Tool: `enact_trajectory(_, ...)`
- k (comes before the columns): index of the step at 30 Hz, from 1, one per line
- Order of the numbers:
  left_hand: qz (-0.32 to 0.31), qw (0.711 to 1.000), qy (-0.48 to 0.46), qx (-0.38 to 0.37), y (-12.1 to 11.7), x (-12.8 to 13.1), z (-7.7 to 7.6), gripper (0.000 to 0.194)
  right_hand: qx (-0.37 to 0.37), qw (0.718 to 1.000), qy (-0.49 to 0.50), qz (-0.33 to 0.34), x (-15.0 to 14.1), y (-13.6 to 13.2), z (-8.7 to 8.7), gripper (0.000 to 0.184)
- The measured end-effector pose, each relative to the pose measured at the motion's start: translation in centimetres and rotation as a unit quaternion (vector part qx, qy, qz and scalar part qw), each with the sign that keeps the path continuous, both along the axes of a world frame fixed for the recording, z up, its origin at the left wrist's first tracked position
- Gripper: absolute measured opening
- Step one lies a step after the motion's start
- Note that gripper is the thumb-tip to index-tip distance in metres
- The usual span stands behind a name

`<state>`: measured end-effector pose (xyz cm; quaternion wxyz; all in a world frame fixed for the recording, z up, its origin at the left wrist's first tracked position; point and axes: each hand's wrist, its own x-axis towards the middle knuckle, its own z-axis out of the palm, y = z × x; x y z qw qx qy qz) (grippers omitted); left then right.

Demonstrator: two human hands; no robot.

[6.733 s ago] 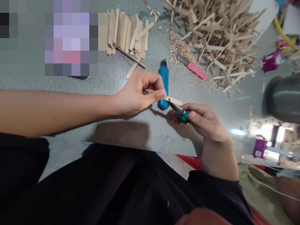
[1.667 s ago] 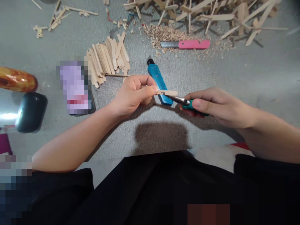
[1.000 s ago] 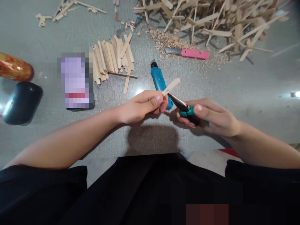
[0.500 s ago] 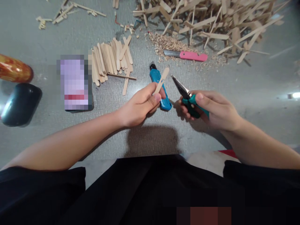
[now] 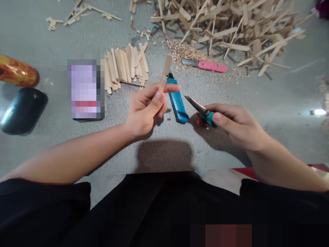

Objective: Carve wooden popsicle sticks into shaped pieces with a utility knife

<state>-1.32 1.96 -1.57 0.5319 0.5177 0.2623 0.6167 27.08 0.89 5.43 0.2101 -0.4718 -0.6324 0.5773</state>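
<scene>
A wooden craft stick [image 5: 167,67] stands up out of my left hand [image 5: 150,108], pinched between thumb and fingers. One side of the stick has a small notch just above the fingers. My right hand [image 5: 231,125] is wrapped around the teal handles of needle-nose pliers [image 5: 197,104], whose jaws point up and to the left. Between the two hands a blue box cutter [image 5: 178,101] lies on the table, its dark tip partly behind the stick and my left index finger.
Craft sticks [image 5: 123,67] lie in a row beside a blurred phone [image 5: 84,89]. Beyond the hands are a pink knife [image 5: 212,66], wood shavings [image 5: 186,51] and a large heap of sticks [image 5: 231,27]. A black case [image 5: 24,110] and an orange cylinder [image 5: 17,70] sit at left.
My left hand has moved slightly left and turned the stick more upright, off the box cutter's body. My right hand has lowered the pliers slightly and drawn them a little left.
</scene>
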Motion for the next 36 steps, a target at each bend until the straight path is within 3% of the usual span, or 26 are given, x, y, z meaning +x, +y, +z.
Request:
enact_trajectory(6, -0.075, 0.997, 0.029, 0.008, -0.9, -0.2, 0.1, 0.036, -0.019, 1.000, -0.002, 0.011, 0.0, -0.2, 0.0, 0.039)
enact_trajectory(14, -0.026, 0.998, 0.035, -0.052, -1.1, 0.0, 0.9, 0.040, -0.035, 0.999, 0.014, -0.002, 0.0, -0.1, -0.1, 0.039)
enact_trajectory(18, -0.015, 0.995, 0.010, -0.093, -1.1, 0.1, 0.9, 0.031, -0.036, 0.999, 0.036, -0.015, -0.1, 0.1, -0.2, 0.042)
enact_trajectory(24, -0.055, 0.994, 0.020, -0.095, -0.9, -0.4, 0.8, 0.030, -0.014, 1.000, 0.022, 0.017, 0.2, 0.1, -0.2, 0.036)
enact_trajectory(30, -0.080, 0.981, 0.062, -0.163, -0.4, -0.7, 1.2, 0.029, -0.037, 0.999, 0.006, 0.038, 0.4, 0.0, 0.0, 0.033)
enact_trajectory(36, -0.118, 0.978, 0.083, -0.152, 0.0, -0.8, 1.7, 0.027, -0.049, 0.997, 0.020, 0.051, 0.5, 0.0, 0.3, 0.031)
